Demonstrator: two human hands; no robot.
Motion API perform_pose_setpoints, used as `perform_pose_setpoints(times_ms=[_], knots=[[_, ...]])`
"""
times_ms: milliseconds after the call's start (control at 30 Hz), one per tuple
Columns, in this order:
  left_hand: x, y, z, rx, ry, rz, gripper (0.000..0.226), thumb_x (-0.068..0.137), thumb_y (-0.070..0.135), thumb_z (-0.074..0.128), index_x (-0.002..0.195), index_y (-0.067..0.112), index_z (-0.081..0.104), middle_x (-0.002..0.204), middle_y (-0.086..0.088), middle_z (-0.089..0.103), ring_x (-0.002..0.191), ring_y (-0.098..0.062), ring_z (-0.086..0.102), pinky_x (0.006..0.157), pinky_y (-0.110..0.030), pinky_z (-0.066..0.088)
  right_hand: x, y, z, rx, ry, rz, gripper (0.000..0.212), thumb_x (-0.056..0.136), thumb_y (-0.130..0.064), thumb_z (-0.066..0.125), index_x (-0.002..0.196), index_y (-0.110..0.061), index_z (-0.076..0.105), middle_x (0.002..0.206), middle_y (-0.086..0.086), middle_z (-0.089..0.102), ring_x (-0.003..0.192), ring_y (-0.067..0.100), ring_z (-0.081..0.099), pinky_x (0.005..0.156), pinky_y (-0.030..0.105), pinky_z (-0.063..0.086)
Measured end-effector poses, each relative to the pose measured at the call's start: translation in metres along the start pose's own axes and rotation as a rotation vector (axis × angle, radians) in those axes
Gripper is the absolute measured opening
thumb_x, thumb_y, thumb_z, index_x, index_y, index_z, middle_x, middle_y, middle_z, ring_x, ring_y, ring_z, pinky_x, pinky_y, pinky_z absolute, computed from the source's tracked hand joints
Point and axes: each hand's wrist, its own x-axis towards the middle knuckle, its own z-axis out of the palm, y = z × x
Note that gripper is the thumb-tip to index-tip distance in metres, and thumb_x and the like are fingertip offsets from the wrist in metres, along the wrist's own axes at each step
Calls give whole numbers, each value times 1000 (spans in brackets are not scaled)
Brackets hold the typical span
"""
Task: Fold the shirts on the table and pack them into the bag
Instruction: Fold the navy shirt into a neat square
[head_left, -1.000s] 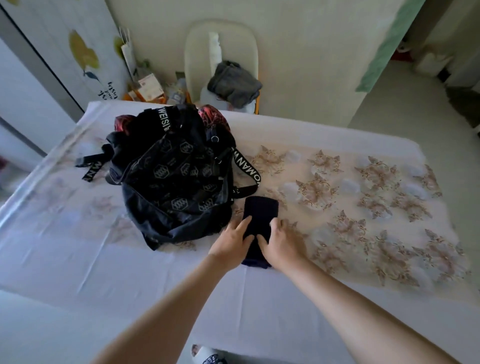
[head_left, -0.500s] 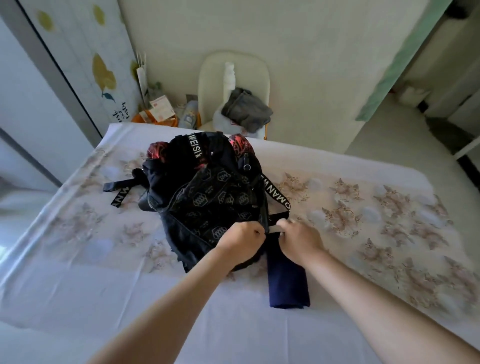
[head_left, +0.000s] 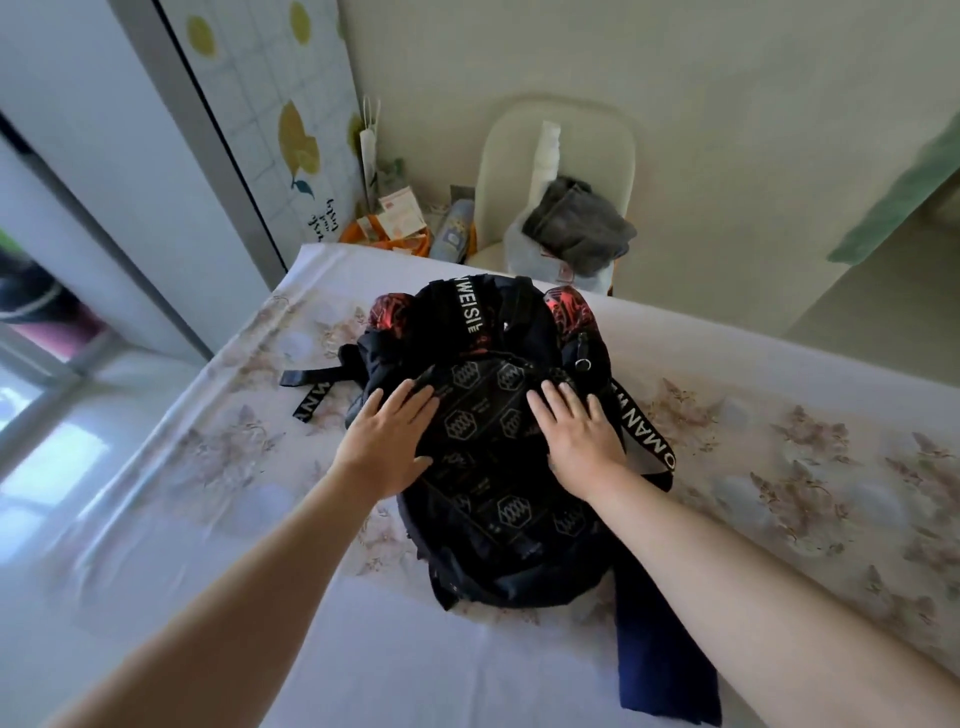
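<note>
Folded navy shirt (head_left: 670, 670) lies on the counter (head_left: 363, 649) at the near-right corner of the bag (head_left: 488, 499), its far end tucked against or under the bag's edge; can't tell which. The person's right forearm crosses above it. It isn't packed yet. The bag, black w/ hexagon logos, lies flat w/ its front panel up and its top end pointing away.

Left hand (head_left: 387, 441) and right hand (head_left: 579, 441) both rest palm-down on that panel, fingers straight and spread, gripping nothing. Can't tell if the main compartment is unzipped.

Likely step: steady the bag and find the opening. To do it well, keep 1 hand pressing the bag, and w/ the other work the zip at the far end near the metal pull (head_left: 584, 362). Open it wide, then slide the shirt in flat so the fold holds. Watch the lettered strap (head_left: 644, 436) on the right; it could snag.
</note>
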Motion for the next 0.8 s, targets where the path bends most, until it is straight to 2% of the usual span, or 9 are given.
perform_pose_setpoints(times_ms=[100, 200, 300, 400, 467, 567, 667, 733, 800], knots=[[13, -3, 1, -13, 85, 37, 88, 89, 62, 52, 158, 23, 12, 165, 1, 8, 151, -25, 6, 122, -46, 11, 20, 5, 2, -92, 48, 5, 92, 91, -8, 62, 159, -17, 0, 162, 15, 16, 146, 35, 26, 113, 48, 31], [23, -8, 0, -81, 227, 116, 81, 70, 45, 80, 142, 21, 51, 153, -5, 39, 138, -29, 40, 111, -45, 38, 37, 19, -7, -85, 287, 1, 49, 82, -4, 66, 127, -20, 57, 109, 6, 63, 99, 30, 60, 83, 45, 47], [35, -17, -12, -348, 473, 131, 44, 70, 14, 80, 112, 15, 69, 122, -6, 66, 108, -28, 64, 91, -38, 53, 51, 41, -36, 214, 530, 50, 24, 64, -4, 55, 76, -20, 68, 67, 0, 63, 65, 29, 60, 66, 34, 34], [54, -27, -57, -754, 408, -162, 9, 92, 29, 64, 100, 25, 67, 81, 4, 68, 75, -19, 63, 64, -29, 48, 68, 67, -72, 488, 488, 98, 21, 57, -10, 43, 61, -21, 61, 54, 3, 58, 54, 34, 52, 60, 30, 27], [75, -38, -78, -921, 248, -294, 12, 95, 40, 58, 97, 30, 65, 76, 5, 66, 71, -16, 62, 65, -32, 49, 82, 78, -84, 524, 462, 133, 21, 59, -14, 41, 65, -21, 59, 58, 3, 59, 60, 35, 54, 61, 33, 30], [104, -49, -87, -1007, 74, -442, 14, 96, 40, 58, 94, 27, 64, 83, 1, 65, 76, -17, 61, 67, -31, 48, 94, 79, -77, 339, 724, 117, 34, 70, -8, 49, 99, -15, 65, 92, 5, 66, 85, 33, 59, 78, 37, 32], [128, -56, -75, -1051, -38, -571, 22, 94, 31, 60, 102, 14, 70, 100, -12, 71, 89, -29, 66, 76, -37, 53, 91, 57, -56, 211, 935, -212, 30, 96, -14, 48, 123, -12, 59, 128, 14, 57, 112, 36, 53, 90, 46, 39], [141, -59, -73, -1104, -61, -613, 32, 93, 25, 61, 119, 7, 67, 119, -16, 67, 105, -32, 64, 91, -40, 53, 85, 38, -33, 3, 815, -453, 46, 98, -30, 50, 141, -13, 48, 149, 19, 44, 127, 39, 48, 102, 52, 37], [146, -59, -78, -1119, -143, -684, 40, 97, 18, 55, 136, 12, 56, 136, -13, 57, 111, -28, 60, 94, -36, 50, 87, 31, -21, -229, 547, -387, 74, 95, -36, 49, 158, -14, 17, 162, 21, 19, 142, 41, 33, 115, 58, 24]])
